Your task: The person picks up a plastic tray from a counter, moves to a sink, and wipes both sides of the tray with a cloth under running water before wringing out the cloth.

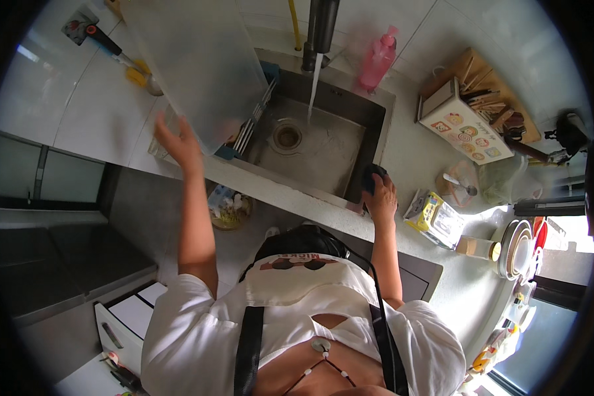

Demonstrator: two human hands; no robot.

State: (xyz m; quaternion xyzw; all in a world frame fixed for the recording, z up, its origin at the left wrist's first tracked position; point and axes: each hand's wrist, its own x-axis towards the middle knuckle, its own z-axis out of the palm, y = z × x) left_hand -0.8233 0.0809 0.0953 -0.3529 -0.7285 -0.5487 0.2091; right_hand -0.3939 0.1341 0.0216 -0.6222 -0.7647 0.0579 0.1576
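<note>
My left hand (179, 144) is open, fingers spread, beside the lower left edge of a large translucent plastic panel or bin (195, 66). I cannot tell whether it touches it. That translucent piece stands tilted at the sink's left side, by a blue-ended metal rack (249, 129). My right hand (381, 200) is closed on a dark cloth or sponge (373, 173) at the right front corner of the steel sink (336, 155). Water runs from the dark faucet (323, 30) into the basin, behind the round drain (286, 136).
A pink bottle (377, 61) stands behind the sink's right corner. Along the right counter are a utensil box (465, 125), a yellow-and-white packet (434, 218), a jar (478, 248) and stacked plates (516, 247). A trash bin (230, 206) stands on the floor below the counter's left front.
</note>
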